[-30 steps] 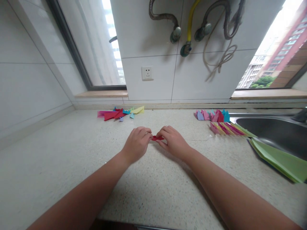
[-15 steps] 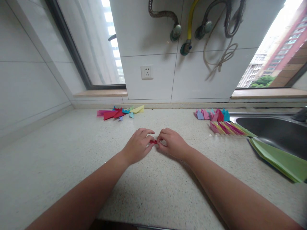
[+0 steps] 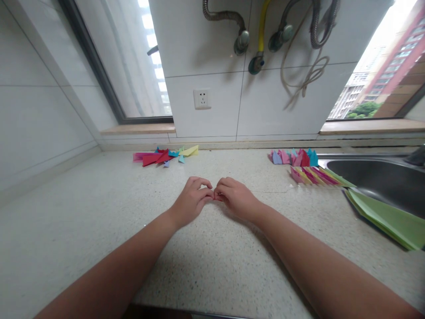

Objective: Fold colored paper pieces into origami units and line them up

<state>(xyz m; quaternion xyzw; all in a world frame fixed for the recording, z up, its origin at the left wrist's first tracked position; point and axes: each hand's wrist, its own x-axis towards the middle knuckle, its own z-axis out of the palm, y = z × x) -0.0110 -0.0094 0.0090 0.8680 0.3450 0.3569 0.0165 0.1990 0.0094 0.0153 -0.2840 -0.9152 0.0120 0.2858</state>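
My left hand [image 3: 191, 201] and my right hand [image 3: 234, 198] meet at mid-counter, fingertips pinched together and touching. A small red folded paper piece [image 3: 215, 199] shows only as a sliver between the fingertips; both hands pinch it against the speckled countertop [image 3: 99, 212]. Most of the paper is hidden by my fingers.
A heap of coloured folded papers [image 3: 166, 156] lies by the back wall at left. More folded pieces [image 3: 294, 157] and fanned strips [image 3: 315, 176] lie at right, beside green sheets [image 3: 385, 217] on the steel sink [image 3: 381, 177]. A wall socket [image 3: 202, 99] and hoses [image 3: 252, 40] hang above.
My hands have closed in on each other. The red paper, a visible strip a second ago, has been squeezed shorter and is now almost hidden between my fingertips.
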